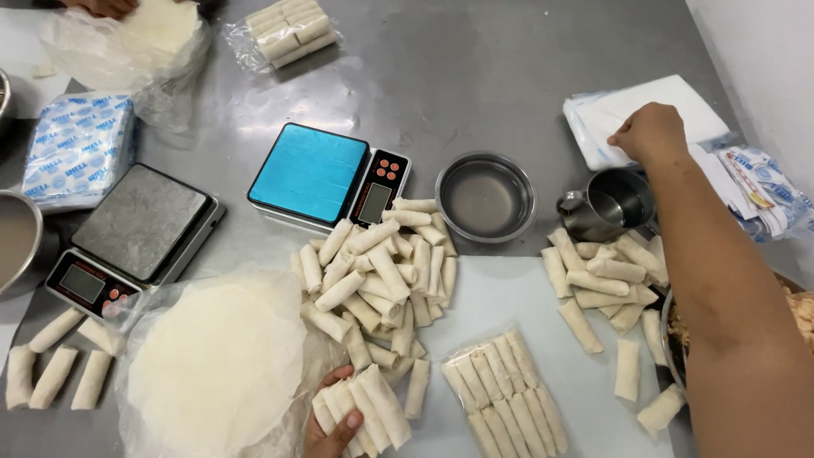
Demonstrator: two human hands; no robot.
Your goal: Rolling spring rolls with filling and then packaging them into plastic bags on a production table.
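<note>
2 scales (326, 174), 2 sealed roll packs (504, 392).

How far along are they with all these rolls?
Done, it seems: one sealed pack of rolls lies on the white sheet, another pack at the far edge. In hand: the left hand holds a bunch of rolls; the right hand reaches to the bags. Left: the loose pile and rolls by the cup remain unpacked.

Left hand (332, 424) around a handful of spring rolls (363, 411), right hand (651, 133) on white packets (627, 114).
</note>
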